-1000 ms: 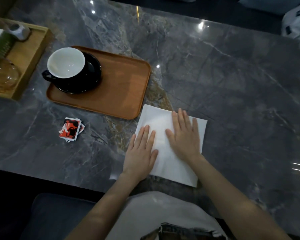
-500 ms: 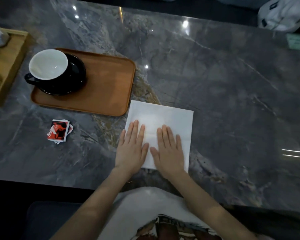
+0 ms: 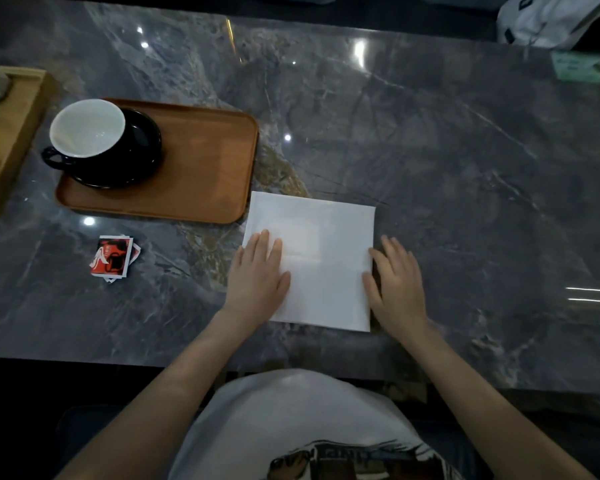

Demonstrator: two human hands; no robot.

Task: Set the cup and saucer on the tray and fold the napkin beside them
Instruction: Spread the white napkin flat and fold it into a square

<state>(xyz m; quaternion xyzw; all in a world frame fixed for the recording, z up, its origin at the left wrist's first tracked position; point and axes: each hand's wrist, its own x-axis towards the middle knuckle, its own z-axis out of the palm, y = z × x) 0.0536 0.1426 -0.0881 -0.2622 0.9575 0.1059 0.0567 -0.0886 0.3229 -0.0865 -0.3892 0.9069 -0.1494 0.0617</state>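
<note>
A black cup with a white inside stands on a black saucer at the left end of the brown wooden tray. A white napkin lies flat on the dark marble table, just right of the tray's near right corner. My left hand rests flat, fingers apart, on the napkin's left edge. My right hand lies flat at the napkin's right edge, thumb touching the paper, fingers mostly on the table.
A small red and white packet stack lies left of the napkin, below the tray. A light wooden box with glassware stands at the far left. A white bag and a green card sit at the far right.
My right hand has slid off the napkin's middle to its right edge. My left hand has shifted to the left edge. The napkin lies smooth between them.
</note>
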